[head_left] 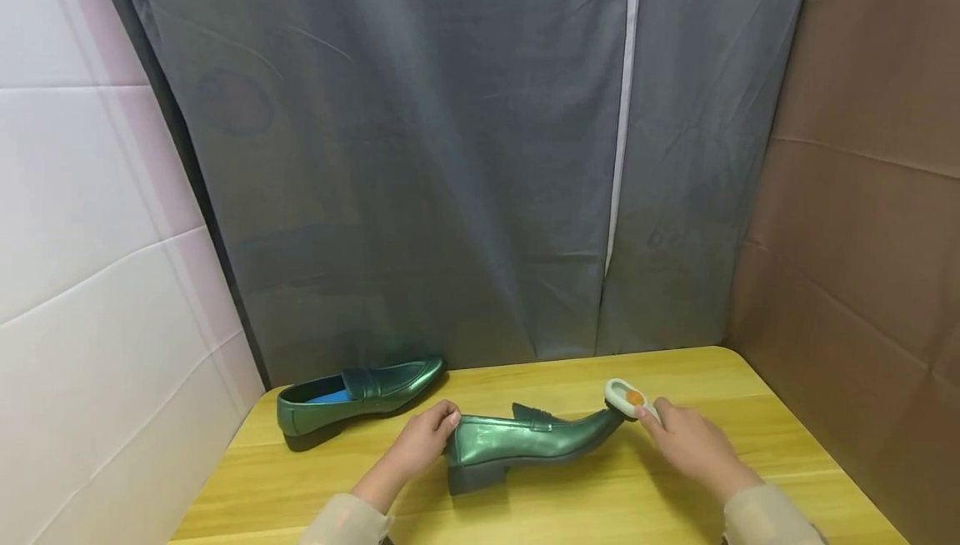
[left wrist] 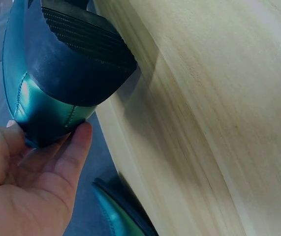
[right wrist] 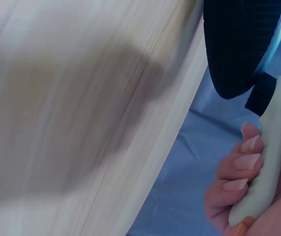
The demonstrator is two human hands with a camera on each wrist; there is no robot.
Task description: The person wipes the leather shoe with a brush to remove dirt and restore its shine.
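A shiny green loafer (head_left: 517,442) is held a little above the table, toe to the right. My left hand (head_left: 427,437) pinches the back of its heel collar; in the left wrist view the thumb and fingers (left wrist: 76,152) grip the rim below the dark heel block (left wrist: 81,59). My right hand (head_left: 693,445) grips a brush (head_left: 628,399) with a pale handle, an orange spot and dark bristles. In the right wrist view the bristles (right wrist: 262,93) touch the shoe's toe (right wrist: 234,73), and the fingers curl round the handle.
A second green loafer (head_left: 367,395) with a blue insole stands at the back left of the wooden table (head_left: 585,503). A grey curtain (head_left: 450,153) hangs behind, with a white panel (head_left: 105,195) at left and a brown one (head_left: 862,195) at right.
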